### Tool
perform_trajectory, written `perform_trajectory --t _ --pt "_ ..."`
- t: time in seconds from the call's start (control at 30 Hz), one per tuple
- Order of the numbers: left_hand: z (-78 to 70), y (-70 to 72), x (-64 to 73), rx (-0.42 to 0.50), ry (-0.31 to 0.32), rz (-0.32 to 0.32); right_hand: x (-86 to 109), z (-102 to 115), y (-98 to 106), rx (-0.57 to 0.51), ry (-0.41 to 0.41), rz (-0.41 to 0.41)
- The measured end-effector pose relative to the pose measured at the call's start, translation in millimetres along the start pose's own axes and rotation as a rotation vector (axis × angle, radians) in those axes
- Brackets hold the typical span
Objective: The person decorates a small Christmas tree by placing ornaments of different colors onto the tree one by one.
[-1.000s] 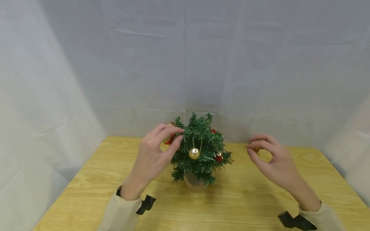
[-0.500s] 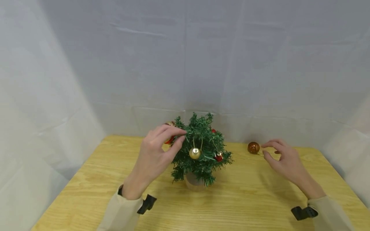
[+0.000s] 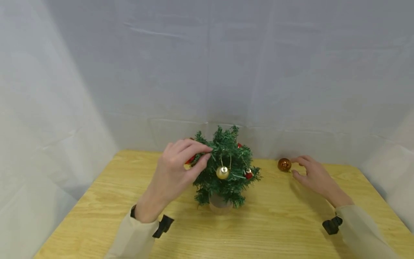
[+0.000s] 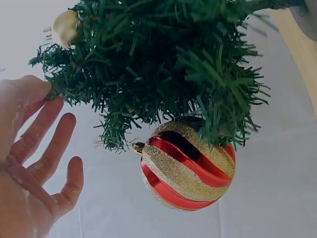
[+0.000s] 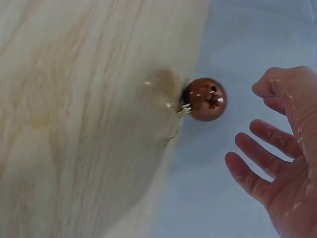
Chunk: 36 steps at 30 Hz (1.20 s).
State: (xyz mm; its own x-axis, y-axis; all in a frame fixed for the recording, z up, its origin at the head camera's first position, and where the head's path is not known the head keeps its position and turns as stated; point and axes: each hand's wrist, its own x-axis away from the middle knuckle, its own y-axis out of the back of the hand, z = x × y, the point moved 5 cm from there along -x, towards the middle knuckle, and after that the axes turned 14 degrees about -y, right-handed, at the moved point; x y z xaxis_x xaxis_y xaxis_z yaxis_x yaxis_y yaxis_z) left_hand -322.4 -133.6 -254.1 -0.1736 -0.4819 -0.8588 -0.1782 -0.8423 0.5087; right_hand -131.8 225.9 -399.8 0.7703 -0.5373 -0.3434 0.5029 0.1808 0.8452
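Note:
A small artificial Christmas tree (image 3: pixel 223 183) stands at mid-table. My left hand (image 3: pixel 171 169) is at its upper left side; in the left wrist view its thumb and forefinger pinch the tip of a branch (image 4: pixel 62 89), the other fingers spread. A big red-and-gold striped bauble (image 4: pixel 188 166) hangs below the branches there, mostly behind the hand in the head view. On the tree's front hangs a gold bauble (image 3: pixel 222 172). At the back right lies a copper-brown bauble (image 3: pixel 284 164) with a gold cord. My right hand (image 3: pixel 315 178) is just right of it, fingers loosely bent and holding nothing.
A small red ornament (image 3: pixel 248 174) hangs on the tree's right side. The tree's pot (image 3: pixel 220 204) sits on the wooden table (image 3: pixel 258 230). Pale cloth (image 3: pixel 207 72) hangs behind the table and at both sides.
My right hand has drawn back to the right from over the copper-brown bauble, then come slightly nearer to it. The left hand and the tree's front baubles have shifted a little right.

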Motion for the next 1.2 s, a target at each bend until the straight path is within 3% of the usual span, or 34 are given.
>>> perform_trajectory --t 0.2,0.33,0.93,1.2 --pt "10.7 1.4 -5.8 0.067 -0.111 0.018 10.6 -4.0 -5.4 0.058 -0.065 -0.023" --pt "24.5 1.8 -9.5 0.156 -0.194 0.042 27.9 1.9 -6.3 0.127 -0.12 -0.044" --pt "7.5 -14.3 -22.8 0.106 -0.299 0.082 17.1 4.3 -27.9 0.177 -0.056 0.04" --pt "3.9 -18.6 -28.8 0.099 -0.341 0.124 14.3 2.8 -31.4 0.182 -0.089 0.052"
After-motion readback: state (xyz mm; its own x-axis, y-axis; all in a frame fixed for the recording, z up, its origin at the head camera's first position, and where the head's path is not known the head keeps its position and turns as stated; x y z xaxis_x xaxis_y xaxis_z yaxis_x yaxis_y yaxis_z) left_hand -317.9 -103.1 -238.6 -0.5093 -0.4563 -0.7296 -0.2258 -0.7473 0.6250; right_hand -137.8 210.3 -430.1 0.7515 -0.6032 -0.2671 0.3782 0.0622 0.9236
